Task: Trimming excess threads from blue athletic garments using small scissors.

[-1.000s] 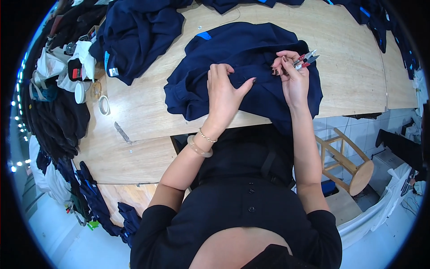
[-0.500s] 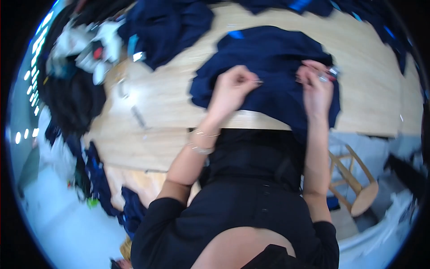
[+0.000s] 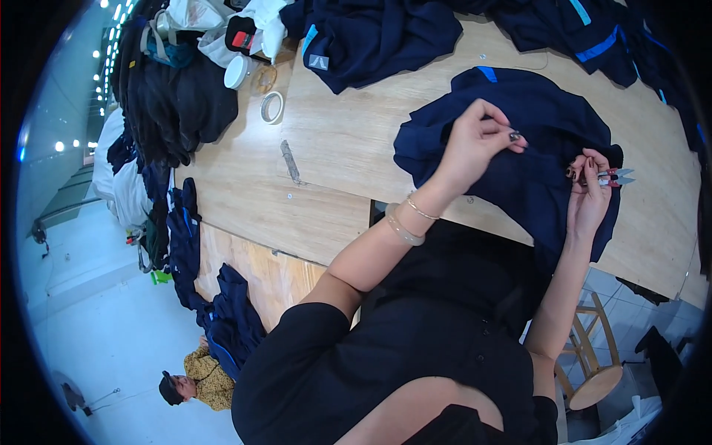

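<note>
Pinching narrowly with the fingers of the left hand (image 3: 475, 144) above the navy garment (image 3: 552, 111), spread rumpled on the table (image 3: 334, 133); cannot tell whether on anything. Gripping red-handled snips (image 3: 605, 181) in the right hand (image 3: 589, 196), with blades (image 3: 624, 181) aimed rightward. Best to keep those turned off the garment while handling folds, and to smooth out creases near the pinch.
</note>
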{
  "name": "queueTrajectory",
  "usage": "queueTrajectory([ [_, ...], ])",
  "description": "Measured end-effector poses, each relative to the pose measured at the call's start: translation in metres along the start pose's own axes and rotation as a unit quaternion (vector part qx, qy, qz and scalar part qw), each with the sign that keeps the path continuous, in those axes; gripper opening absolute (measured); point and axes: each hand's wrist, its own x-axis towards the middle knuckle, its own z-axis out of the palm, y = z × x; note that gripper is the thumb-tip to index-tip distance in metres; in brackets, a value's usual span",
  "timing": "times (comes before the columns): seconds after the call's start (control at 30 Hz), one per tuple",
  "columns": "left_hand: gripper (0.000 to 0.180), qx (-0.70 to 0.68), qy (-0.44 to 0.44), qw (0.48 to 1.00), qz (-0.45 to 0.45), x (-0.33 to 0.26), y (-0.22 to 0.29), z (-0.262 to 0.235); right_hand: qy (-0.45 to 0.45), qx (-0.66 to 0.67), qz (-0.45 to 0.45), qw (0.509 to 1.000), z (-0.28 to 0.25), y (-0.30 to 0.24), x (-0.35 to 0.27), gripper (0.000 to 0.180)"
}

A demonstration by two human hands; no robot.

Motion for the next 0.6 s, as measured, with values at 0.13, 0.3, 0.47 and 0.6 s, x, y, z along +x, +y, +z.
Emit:
queueTrajectory([
  [0.13, 0.021, 0.02, -0.035, 0.999, 0.01, -0.004, 0.028, -0.026, 0.004, -0.006, 0.0, 1.0, 0.001, 0.0, -0.001, 0.017],
  [0.3, 0.018, 0.18, 0.109, 0.966, 0.152, -0.02, 0.086, -0.09, 0.005, -0.012, 0.0, 1.0, -0.001, -0.001, -0.002, 0.017],
  [0.47, 0.019, 0.669, 0.344, 0.648, 0.12, -0.026, 0.13, -0.291, 0.011, -0.016, 0.004, 1.0, 0.002, -0.005, -0.003, 0.016],
  [0.6, 0.025, 0.829, 0.301, 0.472, -0.016, -0.053, 0.125, -0.428, 0.006, -0.008, 0.006, 1.0, 0.002, -0.002, -0.001, 0.016],
])
